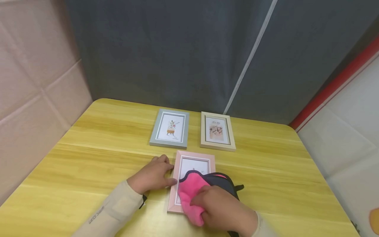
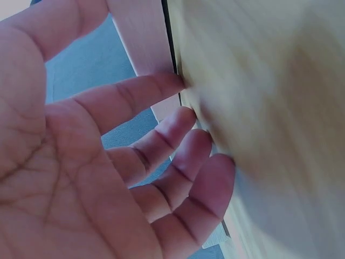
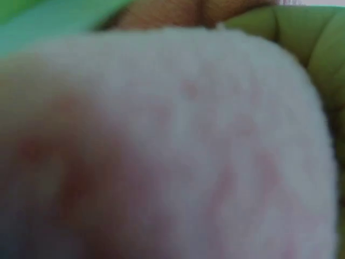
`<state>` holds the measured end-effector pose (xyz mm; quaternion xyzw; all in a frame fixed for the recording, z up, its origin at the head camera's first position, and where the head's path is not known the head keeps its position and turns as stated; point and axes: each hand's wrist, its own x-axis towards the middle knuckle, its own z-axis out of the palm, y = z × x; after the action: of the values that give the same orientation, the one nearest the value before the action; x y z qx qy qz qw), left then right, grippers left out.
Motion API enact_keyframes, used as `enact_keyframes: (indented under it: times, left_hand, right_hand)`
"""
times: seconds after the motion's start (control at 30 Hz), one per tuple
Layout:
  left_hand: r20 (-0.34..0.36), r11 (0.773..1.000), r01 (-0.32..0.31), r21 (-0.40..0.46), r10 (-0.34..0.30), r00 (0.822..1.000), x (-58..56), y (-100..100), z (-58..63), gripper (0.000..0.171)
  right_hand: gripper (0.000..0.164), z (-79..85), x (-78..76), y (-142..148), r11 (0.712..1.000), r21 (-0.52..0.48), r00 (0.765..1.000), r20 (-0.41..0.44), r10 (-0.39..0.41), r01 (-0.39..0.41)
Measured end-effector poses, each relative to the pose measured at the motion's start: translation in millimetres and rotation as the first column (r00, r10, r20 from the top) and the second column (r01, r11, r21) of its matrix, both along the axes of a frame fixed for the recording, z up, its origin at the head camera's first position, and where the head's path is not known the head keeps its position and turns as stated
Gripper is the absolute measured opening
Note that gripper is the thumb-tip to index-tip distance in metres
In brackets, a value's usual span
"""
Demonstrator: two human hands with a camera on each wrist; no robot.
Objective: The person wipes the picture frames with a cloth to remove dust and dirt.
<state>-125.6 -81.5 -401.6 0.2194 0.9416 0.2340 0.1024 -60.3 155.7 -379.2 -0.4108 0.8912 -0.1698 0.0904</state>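
Note:
A pink picture frame (image 1: pixel 209 158) lies flat near the middle of the wooden table. My right hand (image 1: pixel 220 205) grips a bright pink cloth (image 1: pixel 190 191) with a dark border and dark backing, over the frame's right and lower part. The cloth hides much of the picture and fills most of the right wrist view as a blurred fuzzy surface (image 3: pixel 205 140). At the frame's left edge, my left hand (image 1: pixel 154 176) touches the side with thumb and fingers. The left wrist view shows the palm (image 2: pixel 70 162), with loosely bent fingertips along the frame's edge and the tabletop.
Behind the pink frame lie a grey-blue picture frame (image 1: pixel 154 140) on the left and a cream picture frame (image 1: pixel 233 141) on the right. A dark loop tab (image 1: pixel 239 188) sticks out from the cloth. A dark grey panel (image 1: pixel 165 52) stands behind the table (image 1: pixel 97 131).

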Motion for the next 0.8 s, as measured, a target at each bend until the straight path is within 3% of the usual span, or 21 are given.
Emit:
enact_keyframes:
  times: [0.1, 0.3, 0.53, 0.8]
  left_hand:
    - [0.005, 1.0, 0.002, -0.007, -0.002, 1.0, 0.1, 0, 0.1, 0.053]
    - [0.01, 1.0, 0.001, -0.015, -0.001, 1.0, 0.5, 0, 1.3, 0.054]
    - [0.004, 1.0, -0.001, -0.007, 0.001, 1.0, -0.3, 0, 2.9, 0.049]
    - [0.014, 1.0, -0.009, 0.002, 0.009, 1.0, -0.9, 0, 2.7, 0.048]
  right_hand:
    - [0.034, 3.9, -2.3, 7, 0.999, 0.013, 0.998, 0.052, -0.037, 0.036]
    - [0.034, 6.3, -5.6, 12, 1.0, 0.014, 0.996, 0.085, -0.028, 0.027]
    - [0.028, -2.0, -1.4, -4, 0.993, -0.061, 0.992, -0.077, 0.098, -0.103]
    - [0.042, -14.2, 9.9, -16, 0.995, 0.031, 0.992, -0.085, 0.095, -0.092]
